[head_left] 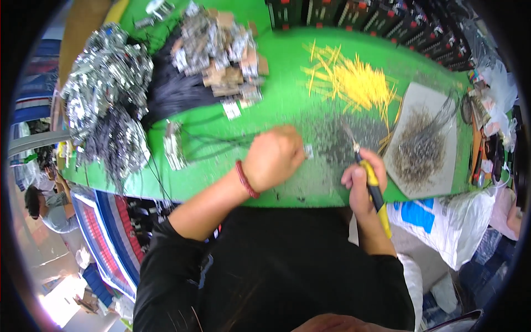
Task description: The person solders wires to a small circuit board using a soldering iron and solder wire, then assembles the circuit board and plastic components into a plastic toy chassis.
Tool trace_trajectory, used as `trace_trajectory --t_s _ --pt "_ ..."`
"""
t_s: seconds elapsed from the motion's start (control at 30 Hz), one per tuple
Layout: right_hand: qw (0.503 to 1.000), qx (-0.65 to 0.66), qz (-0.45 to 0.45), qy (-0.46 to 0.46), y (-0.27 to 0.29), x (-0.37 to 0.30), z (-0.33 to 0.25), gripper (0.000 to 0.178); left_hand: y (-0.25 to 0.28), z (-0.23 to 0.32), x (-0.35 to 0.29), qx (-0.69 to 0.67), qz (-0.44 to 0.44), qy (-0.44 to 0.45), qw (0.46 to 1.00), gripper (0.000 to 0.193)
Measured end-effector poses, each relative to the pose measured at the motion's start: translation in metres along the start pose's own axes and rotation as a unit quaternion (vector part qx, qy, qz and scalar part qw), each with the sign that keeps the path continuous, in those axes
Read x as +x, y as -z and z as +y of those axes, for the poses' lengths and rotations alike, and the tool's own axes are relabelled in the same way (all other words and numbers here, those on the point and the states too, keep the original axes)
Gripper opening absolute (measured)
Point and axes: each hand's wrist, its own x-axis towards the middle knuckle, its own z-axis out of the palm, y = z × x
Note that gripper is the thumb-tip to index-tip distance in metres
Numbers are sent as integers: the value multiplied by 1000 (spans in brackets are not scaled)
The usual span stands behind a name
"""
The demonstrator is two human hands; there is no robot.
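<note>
"So, what are the fingers doing?"

"The right hand (362,185) grasps a yellow-and-black-handled tool (376,195) with a slim metal tip; the left hand (276,155) is clenched around thin black cables (218,138), its fingertips hidden."

"Where do those cables lie?"

"Across the green tabletop (279,105), between the fist and a flat silvery bundle (174,146)."

"And the surface?"

"Dark grey specks (332,141) dirty it near the tool's tip. Beyond lies a loose heap of thin yellow sticks (362,83); rightward, a pale, flat tray (423,95) bears grey-brown debris (417,149). Shiny silver-wrapped bundles (108,72) crowd the left; black boxes (359,16) line the far edge."

"The room?"

"Red, white and blue striped fabric (108,238) at left, a person in grey (58,213) farther off, a white plastic bag (464,221) at right."
</note>
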Motion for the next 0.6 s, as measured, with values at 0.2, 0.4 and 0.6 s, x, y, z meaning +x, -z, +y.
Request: trace_trajectory --t_s 0.2,0.4,0.6 --pt "1000 4 -13 11 -2 1 -2 29 32 9 6 -51 -112 -11 992 10" --pt "1000 -6 -21 -6 -1 2 -1 33 105 -27 128 167 323 -55 930 23" --pt "1000 13 -1 16 3 0 2 29 134 -66 205 -235 181 131 946 31"
